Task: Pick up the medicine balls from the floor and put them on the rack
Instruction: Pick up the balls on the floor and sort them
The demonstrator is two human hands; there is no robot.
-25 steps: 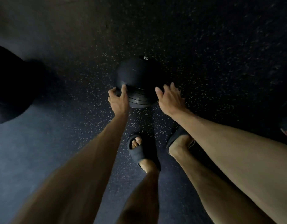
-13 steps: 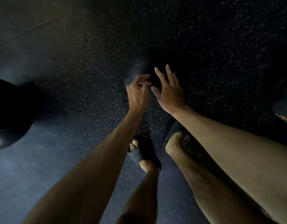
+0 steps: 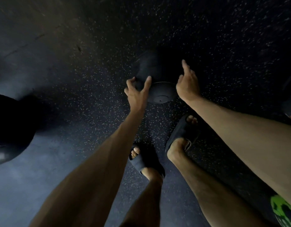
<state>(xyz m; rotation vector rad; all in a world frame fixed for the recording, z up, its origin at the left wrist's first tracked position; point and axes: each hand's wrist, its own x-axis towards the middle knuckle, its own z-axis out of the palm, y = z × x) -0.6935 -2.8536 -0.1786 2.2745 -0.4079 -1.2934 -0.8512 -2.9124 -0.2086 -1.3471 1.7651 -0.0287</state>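
Note:
A black medicine ball (image 3: 159,86) lies on the dark speckled floor just ahead of my feet, blurred and hard to outline in the dim light. My left hand (image 3: 136,90) touches its left side with spread fingers. My right hand (image 3: 188,84) is against its right side, one finger stretched upward along it. Neither hand is curled round the ball. The rack is out of view.
A larger black ball (image 3: 8,128) sits at the left edge. Another dark round object (image 3: 289,108) shows at the right edge. My two feet in dark slides (image 3: 148,159) stand just behind the ball. Speckled rubber floor (image 3: 76,79) stretches all around.
Both hands have moved apart from in front of the ball to its two sides. The view has shifted and the ball looks turned, with a flat round face toward me.

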